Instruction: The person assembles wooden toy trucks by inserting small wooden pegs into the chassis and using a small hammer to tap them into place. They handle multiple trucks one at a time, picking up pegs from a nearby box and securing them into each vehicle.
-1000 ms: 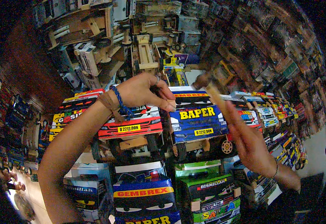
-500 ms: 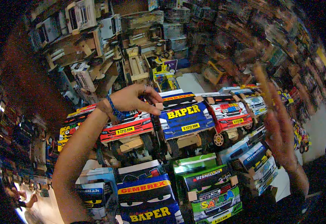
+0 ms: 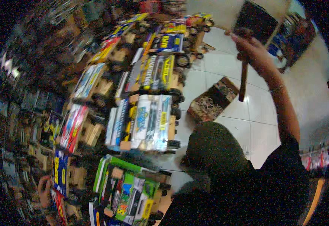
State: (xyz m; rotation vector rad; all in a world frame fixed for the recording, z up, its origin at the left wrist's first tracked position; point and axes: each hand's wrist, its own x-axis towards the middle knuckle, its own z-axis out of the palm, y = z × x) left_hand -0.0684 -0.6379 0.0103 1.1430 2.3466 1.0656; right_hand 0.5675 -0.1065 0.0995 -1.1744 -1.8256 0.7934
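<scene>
My right hand [image 3: 255, 54] is raised over the tiled floor at the far right. Its fingers are closed around a hammer-like tool [image 3: 242, 81] whose brown handle hangs below the hand; the upper end is blurred. Low at the left edge, my left hand [image 3: 44, 190] stays at the corner of a blue toy truck [image 3: 61, 173]. Its finger and thumb curl together there, apparently on a small wooden block at the cab corner, though blur hides the block. Beside that hand is a red toy truck [image 3: 59, 207]. A green toy truck [image 3: 128, 197] stands nearer the middle.
Two rows of toy trucks run away from me, including a white-and-blue one [image 3: 149, 122]. A camouflage-patterned item [image 3: 213, 100] lies on the white tiles [image 3: 260, 118]. Beyond my right hand stands a dark box-like object [image 3: 258, 20]. More toy truck parts crowd the left.
My view has swung to the right. My right hand has reached over the floor and taken hold of the tool. My left hand remains by the blue toy truck.
</scene>
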